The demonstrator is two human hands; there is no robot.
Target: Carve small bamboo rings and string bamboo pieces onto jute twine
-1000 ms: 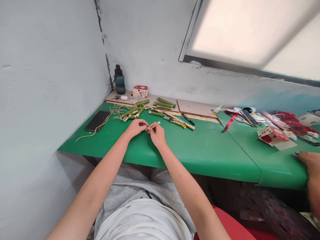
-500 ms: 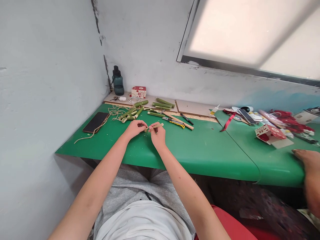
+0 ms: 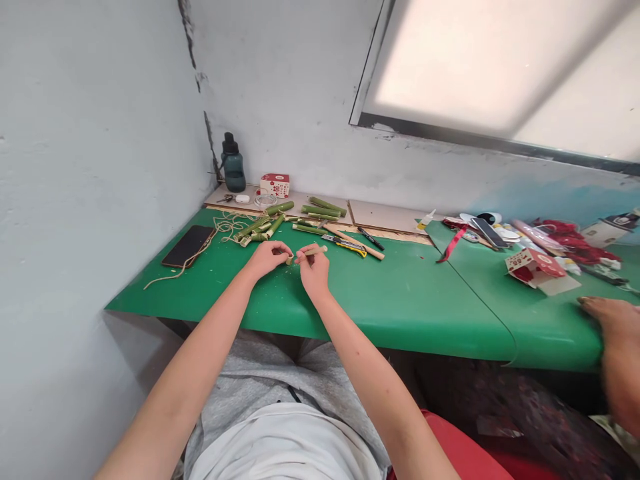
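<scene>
Little has moved: both hands' grips, left hand [image 3: 267, 256] and right hand [image 3: 313, 266], still pinch the bamboo stick [image 3: 309, 251].

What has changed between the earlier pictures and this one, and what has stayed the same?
Little changed. The left hand and right hand still pinch the small bamboo stick between them; only the camera view drifted slightly. The phone and another person's hand stay put.

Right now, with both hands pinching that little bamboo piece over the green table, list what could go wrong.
1. The small bamboo piece is held only at the fingertips of the left hand and right hand; it could slip.
2. The yellow utility knife lies close beyond the right hand; a careless reach might meet it.
3. The loose twine runs beside the phone; a snag could drag it.
</scene>
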